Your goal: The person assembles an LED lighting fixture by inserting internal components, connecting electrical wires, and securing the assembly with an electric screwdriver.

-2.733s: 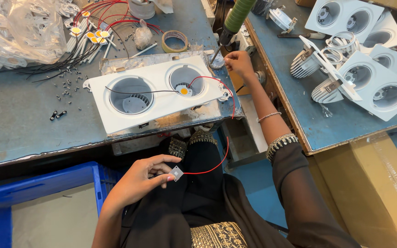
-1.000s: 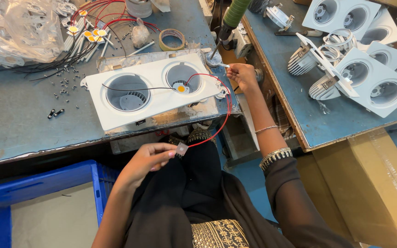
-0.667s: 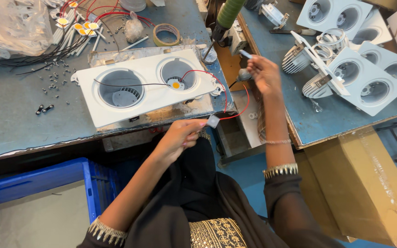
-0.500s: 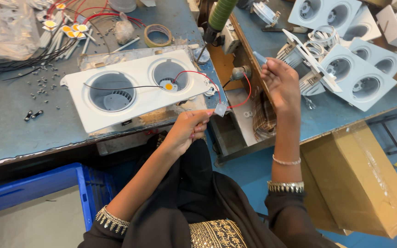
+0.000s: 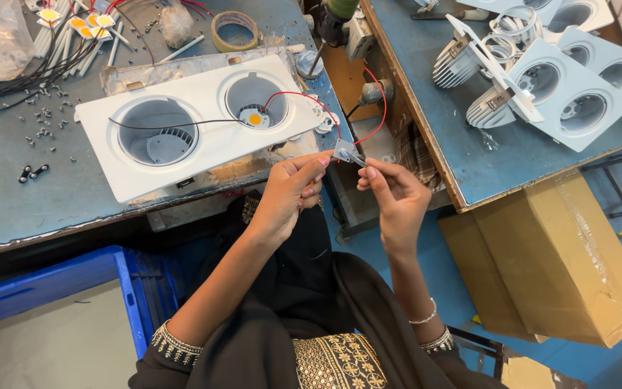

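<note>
Fingers of both hands meet on one small grey connector, held in the air just off the bench edge; the left hand pinches its lower left end between thumb and forefinger, narrow, the other fingers curled; the right hand closes thumb and forefinger tip on its right end, also narrow. Neither hand is nearer; the connector sits between them, at about one o'clock from the left hand and eleven o'clock from the right. Its long axis tilts from ten o'clock to four o'clock. A red wire loops up from it toward twelve o'clock, then runs back at ten o'clock to the yellow LED chip in the right well of the white twin housing; a black wire crosses the left well. At one to two o'clock on the second bench lie more housings with finned heat sinks; a tape roll lies at eleven o'clock; a cardboard box stands at four o'clock; a blue crate at eight.
</note>
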